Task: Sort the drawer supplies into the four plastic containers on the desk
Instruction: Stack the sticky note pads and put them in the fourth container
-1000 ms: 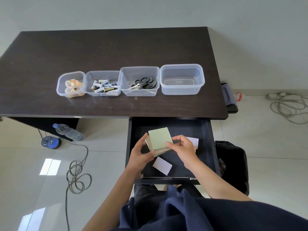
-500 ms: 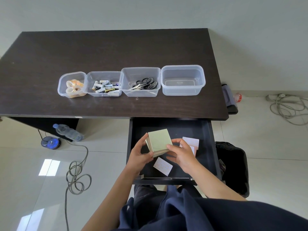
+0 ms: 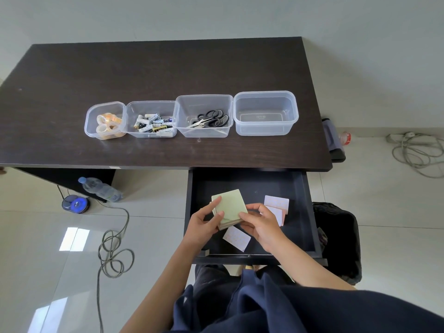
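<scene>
**A:** Both hands are down in the open drawer [image 3: 303, 212], lower centre of the frame, and they have a green stack of sticky notes [image 3: 230, 207] between them. What's different from a second ago?

**B:** Not much travel. The stack sits a touch lower and flatter than it did, and the right hand [image 3: 260, 225] has slid from the stack's far right edge to its near corner. The pink pads [image 3: 276, 205] to the right are now plain to see, where the hand partly covered them before.

**A:** So a squaring-up, not a lift?

**B:** That's my read. The stack is gathered but hasn't left the drawer, and the empty container [image 3: 265, 114], far right of the row on the desk [image 3: 168, 68], looks like where it belongs.

**A:** Hands, then.

**B:** The left hand [image 3: 204, 225] curls round the stack's left edge, thumb on top, fingers hidden behind. The right pinches the lower right corner, fingers bent tight on it. Neither is spread wide.

**A:** And the rest?

**B:** One loose pink card [image 3: 236, 238] lies just below the stack, between the wrists. Up on the desk, tape rolls [image 3: 107, 124], batteries [image 3: 153, 123] and scissors [image 3: 209, 118] already fill the three left tubs.
</scene>
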The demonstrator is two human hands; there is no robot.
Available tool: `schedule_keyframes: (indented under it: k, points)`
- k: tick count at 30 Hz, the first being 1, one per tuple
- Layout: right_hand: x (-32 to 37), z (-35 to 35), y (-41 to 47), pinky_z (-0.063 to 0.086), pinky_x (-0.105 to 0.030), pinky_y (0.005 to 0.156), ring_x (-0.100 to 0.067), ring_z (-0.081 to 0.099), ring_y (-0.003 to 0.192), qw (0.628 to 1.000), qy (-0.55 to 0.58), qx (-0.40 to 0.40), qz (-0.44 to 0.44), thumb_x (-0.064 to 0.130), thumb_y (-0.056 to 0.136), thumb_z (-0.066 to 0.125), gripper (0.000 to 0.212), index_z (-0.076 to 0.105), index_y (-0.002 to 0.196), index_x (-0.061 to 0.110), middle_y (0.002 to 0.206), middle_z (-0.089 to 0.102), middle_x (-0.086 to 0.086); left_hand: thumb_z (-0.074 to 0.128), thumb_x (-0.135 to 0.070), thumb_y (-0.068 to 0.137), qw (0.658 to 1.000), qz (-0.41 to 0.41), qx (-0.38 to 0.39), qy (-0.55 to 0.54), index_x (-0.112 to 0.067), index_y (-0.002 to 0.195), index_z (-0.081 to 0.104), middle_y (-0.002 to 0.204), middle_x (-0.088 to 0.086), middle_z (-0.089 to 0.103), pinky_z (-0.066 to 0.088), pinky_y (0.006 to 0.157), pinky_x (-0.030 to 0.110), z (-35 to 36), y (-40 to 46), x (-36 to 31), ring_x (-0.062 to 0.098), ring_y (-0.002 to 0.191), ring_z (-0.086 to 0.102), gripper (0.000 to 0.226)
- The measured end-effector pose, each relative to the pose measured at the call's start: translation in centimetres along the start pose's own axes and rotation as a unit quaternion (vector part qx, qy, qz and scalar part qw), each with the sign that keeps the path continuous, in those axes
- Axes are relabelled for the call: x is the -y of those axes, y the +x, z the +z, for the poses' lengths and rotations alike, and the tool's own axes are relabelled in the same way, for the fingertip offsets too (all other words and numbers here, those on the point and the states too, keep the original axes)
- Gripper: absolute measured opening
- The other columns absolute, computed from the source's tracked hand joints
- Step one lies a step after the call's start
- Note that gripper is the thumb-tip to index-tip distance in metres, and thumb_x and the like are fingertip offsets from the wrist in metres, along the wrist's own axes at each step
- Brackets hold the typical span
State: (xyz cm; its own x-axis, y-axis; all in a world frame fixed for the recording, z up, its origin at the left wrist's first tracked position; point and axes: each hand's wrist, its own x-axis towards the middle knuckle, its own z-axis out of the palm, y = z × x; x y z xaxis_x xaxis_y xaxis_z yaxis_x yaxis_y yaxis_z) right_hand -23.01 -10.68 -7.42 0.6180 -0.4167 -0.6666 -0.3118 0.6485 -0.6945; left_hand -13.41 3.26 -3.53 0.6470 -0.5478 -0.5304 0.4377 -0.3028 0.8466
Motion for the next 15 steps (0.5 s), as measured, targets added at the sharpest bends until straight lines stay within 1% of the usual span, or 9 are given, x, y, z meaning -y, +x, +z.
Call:
schedule_keyframes:
  k: [2,4,7,9,12,15]
  points:
    - [-0.2,0.0,0.0,0.054,-0.033,0.078,-0.026,0.069,0.09,1.0,0.008,0.003,0.004,0.001,0.082,0.069,0.021,0.059,0.098,0.009,0.098,0.071,-0.01,0.058,-0.005,0.092,1.0,0.001,-0.004,-0.003,-0.023,0.128,0.056,0.115,-0.002,0.058,0.057,0.068,0.018,0.1,0.0,0.1,0.007,0.093,0.063,0.04]
    - [-0.3,-0.1,-0.1,0.055,-0.033,0.078,-0.026,0.069,0.089,1.0,0.015,0.005,0.007,0.001,0.082,0.069,0.021,0.059,0.1,0.008,0.098,0.071,-0.01,0.057,0.0,0.091,1.0,0.005,0.001,0.011,-0.024,0.123,0.057,0.122,0.005,0.052,0.058,0.068,0.02,0.1,0.0,0.2,0.013,0.1,0.059,0.041]
    - [-0.5,-0.3,-0.2,0.055,-0.038,0.086,-0.028,0.068,0.094,1.0,0.02,0.004,0.017,0.0,0.082,0.068,0.022,0.059,0.102,0.007,0.101,0.07,-0.012,0.056,0.004,0.089,0.999,0.006,0.014,0.041,-0.028,0.121,0.056,0.127,0.009,0.048,0.058,0.07,0.025,-0.1,-0.1,0.4,0.018,0.102,0.055,0.046]
    - [-0.7,-0.3,-0.2,0.054,-0.041,0.09,-0.028,0.067,0.091,0.999,0.036,0.005,0.023,-0.001,0.082,0.067,0.02,0.06,0.099,0.008,0.098,0.07,-0.012,0.056,0.005,0.088,0.998,0.0,0.03,0.051,-0.033,0.12,0.055,0.125,0.009,0.049,0.057,0.071,0.026,-0.3,-0.2,0.4,0.019,0.101,0.055,0.05]
    - [-0.8,-0.3,-0.2,0.054,-0.038,0.085,-0.027,0.066,0.086,0.998,0.056,0.007,0.031,-0.002,0.082,0.066,0.019,0.059,0.096,0.008,0.093,0.069,-0.01,0.056,0.004,0.088,0.997,-0.027,0.047,0.056,-0.039,0.119,0.053,0.116,0.008,0.055,0.057,0.074,0.027,-0.7,-0.2,0.4,0.018,0.095,0.059,0.054]
    - [-0.9,-0.2,-0.2,0.055,-0.035,0.08,-0.026,0.066,0.087,0.998,0.055,0.013,0.035,-0.002,0.083,0.066,0.019,0.059,0.097,0.009,0.095,0.069,-0.01,0.056,0.004,0.088,0.995,-0.045,0.057,0.063,-0.039,0.12,0.052,0.109,0.006,0.059,0.056,0.074,0.027,-1.0,-0.1,0.3,0.017,0.089,0.061,0.055]
